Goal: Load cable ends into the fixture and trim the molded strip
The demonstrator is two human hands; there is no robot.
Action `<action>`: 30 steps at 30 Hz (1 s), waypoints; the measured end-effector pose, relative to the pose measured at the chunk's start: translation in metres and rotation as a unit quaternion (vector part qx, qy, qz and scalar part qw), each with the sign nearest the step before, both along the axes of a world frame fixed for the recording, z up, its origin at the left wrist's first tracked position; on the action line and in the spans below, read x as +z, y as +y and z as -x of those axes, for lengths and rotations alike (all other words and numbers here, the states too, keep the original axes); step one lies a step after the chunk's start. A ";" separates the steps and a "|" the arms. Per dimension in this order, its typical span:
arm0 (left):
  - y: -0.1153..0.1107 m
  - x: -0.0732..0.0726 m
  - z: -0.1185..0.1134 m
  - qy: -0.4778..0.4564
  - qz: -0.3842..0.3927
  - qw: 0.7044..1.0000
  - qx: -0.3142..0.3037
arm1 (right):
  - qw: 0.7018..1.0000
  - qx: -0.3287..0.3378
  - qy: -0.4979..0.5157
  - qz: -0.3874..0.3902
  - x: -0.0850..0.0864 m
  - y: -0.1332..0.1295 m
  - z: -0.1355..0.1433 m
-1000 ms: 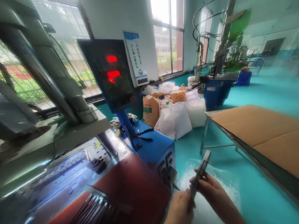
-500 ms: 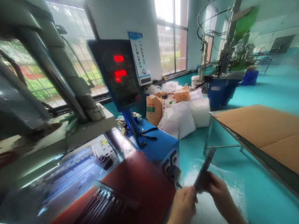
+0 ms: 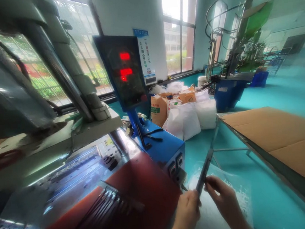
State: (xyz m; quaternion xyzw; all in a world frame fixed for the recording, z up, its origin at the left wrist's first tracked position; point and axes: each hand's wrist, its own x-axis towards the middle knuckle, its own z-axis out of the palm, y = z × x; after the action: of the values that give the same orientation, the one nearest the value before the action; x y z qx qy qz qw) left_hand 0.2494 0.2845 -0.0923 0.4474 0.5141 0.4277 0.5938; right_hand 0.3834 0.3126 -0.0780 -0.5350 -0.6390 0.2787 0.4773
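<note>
My left hand [image 3: 186, 208] is closed around the lower end of a long, narrow dark metal bar [image 3: 205, 167], which tilts up and to the right. At the bar's right edge, the thumb and forefinger of my right hand [image 3: 225, 197] come together in a pinch against its side. Small details along the bar are too fine to make out. Below both hands is a clear plastic bag [image 3: 242, 192] with whitish pieces in it. To the left, a rack of thin dark rods [image 3: 106, 200] lies on the red machine surface [image 3: 148, 189].
A press with a metal bed [image 3: 74, 171] stands at left. Pliers [image 3: 154, 135] lie on a blue control box [image 3: 168, 145], below a display [image 3: 123, 74] with red digits. White sacks [image 3: 190, 120] stand behind. A cardboard-covered table [image 3: 276, 125] is at right.
The bar has shifted slightly left and down and stands a little steeper. My right hand has slid a little down along its side, with the fingers less wrapped. The view has turned slightly left.
</note>
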 end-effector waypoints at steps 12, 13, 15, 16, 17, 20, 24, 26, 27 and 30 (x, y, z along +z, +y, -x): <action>0.002 -0.006 -0.006 0.088 -0.027 0.995 0.041 | 0.989 0.028 -0.141 0.025 0.000 0.004 -0.017; 0.004 -0.003 -0.005 0.090 -0.030 0.994 0.051 | 0.988 0.031 -0.148 0.031 -0.001 0.002 -0.021; 0.008 0.004 -0.001 0.057 -0.018 0.996 0.065 | 0.985 0.026 -0.168 0.040 -0.006 -0.002 -0.034; 0.009 0.008 0.001 0.023 -0.004 0.997 0.067 | 0.982 0.014 -0.181 0.044 -0.009 -0.004 -0.041; 0.009 0.012 0.003 -0.016 0.015 0.998 0.062 | 0.979 -0.004 -0.196 0.049 -0.013 -0.005 -0.046; 0.006 0.024 0.005 -0.109 0.066 0.991 0.027 | 0.978 -0.040 -0.195 0.054 -0.020 -0.005 -0.051; -0.001 0.035 0.000 -0.125 0.045 0.991 0.009 | 0.991 0.045 0.072 0.109 -0.006 -0.006 -0.023; -0.003 0.037 -0.002 -0.110 0.022 0.994 0.012 | 0.967 0.099 0.177 0.153 0.006 -0.007 -0.006; -0.003 0.038 -0.002 -0.100 0.012 0.995 0.015 | 0.957 0.118 0.205 0.169 0.012 -0.008 0.002; -0.004 0.037 0.000 -0.075 -0.013 0.997 0.013 | 0.930 0.148 0.264 0.206 0.020 -0.010 0.015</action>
State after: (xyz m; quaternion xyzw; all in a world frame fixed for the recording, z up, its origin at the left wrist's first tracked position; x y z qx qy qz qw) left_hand 0.2497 0.2808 -0.0552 0.4150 0.4683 0.4742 0.6193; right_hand 0.3683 0.3029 -0.0582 -0.4281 -0.4900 0.6031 0.4614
